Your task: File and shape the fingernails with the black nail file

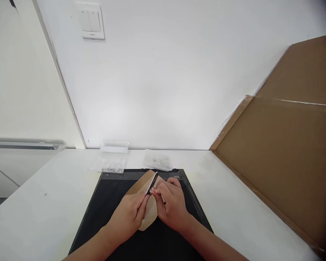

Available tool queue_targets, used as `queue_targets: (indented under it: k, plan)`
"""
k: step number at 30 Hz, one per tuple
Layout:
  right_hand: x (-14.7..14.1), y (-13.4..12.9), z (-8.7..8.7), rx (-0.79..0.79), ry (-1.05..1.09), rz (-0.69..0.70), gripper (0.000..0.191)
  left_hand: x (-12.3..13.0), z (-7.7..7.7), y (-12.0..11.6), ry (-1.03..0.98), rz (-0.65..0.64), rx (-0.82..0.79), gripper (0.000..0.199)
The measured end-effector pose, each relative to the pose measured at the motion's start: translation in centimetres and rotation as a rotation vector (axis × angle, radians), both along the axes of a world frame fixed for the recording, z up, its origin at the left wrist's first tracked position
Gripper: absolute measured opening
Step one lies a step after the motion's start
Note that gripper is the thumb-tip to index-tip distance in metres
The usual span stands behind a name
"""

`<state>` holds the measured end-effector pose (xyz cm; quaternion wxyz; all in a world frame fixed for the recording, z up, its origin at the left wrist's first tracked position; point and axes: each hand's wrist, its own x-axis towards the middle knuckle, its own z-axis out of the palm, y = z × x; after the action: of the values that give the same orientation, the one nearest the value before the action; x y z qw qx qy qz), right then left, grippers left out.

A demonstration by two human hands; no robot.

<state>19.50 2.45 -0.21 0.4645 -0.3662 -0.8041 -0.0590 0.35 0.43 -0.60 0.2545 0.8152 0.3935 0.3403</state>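
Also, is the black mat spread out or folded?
Spread out: the black mat lies flat on the white table, with straight edges visible on both sides. Its near edge is out of view.

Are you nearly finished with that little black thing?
Not quite, it seems. Already done: the tan sheet is on the black mat. In hand: the left hand grips the dark piece, with the right hand's fingertips at its lower end. Left: probably finishing that piece, since both hands are at it. Whether the clear box matters, I can't tell.
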Motion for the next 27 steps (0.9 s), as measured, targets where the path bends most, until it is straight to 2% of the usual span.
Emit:
queue_targets:
  k: [4,8,12,16,19,23,27]
  plan:
    - [0.24,0.25,0.13,-0.012,0.057,-0.05,0.02,0.03,-0.25,-0.03,0.004,0.013,0.011,0.036]
    - [0.45,0.31,0.43,-0.033,-0.001,0.031,0.022,0.02,-0.16,-0.18,0.002,0.014,0.02,0.036]
    - [0.31,0.18,0.43,-0.001,0.037,-0.061,0.022,-0.04,-0.02,-0.25,0.004,0.0,0.013,0.034]
    - [-0.03,-0.01,0.16,-0.024,-0.033,-0.013,0.022,-0.13,-0.1,-0.07,0.018,0.003,0.041,0.032]
    - [-0.23,-0.05,0.11,-0.013,-0.015,-0.057,0.023,-0.18,-0.14,0.08,0.026,0.024,0.075,0.032]
    - [-0.11,0.19,0.18,-0.047,-0.029,-0.007,0.022,-0.23,-0.12,0.08,0.023,0.025,0.081,0.03]
    - [0.56,0.61,0.19,-0.057,0.013,-0.049,0.021,-0.39,-0.14,0.01,0.06,0.021,0.108,0.03]
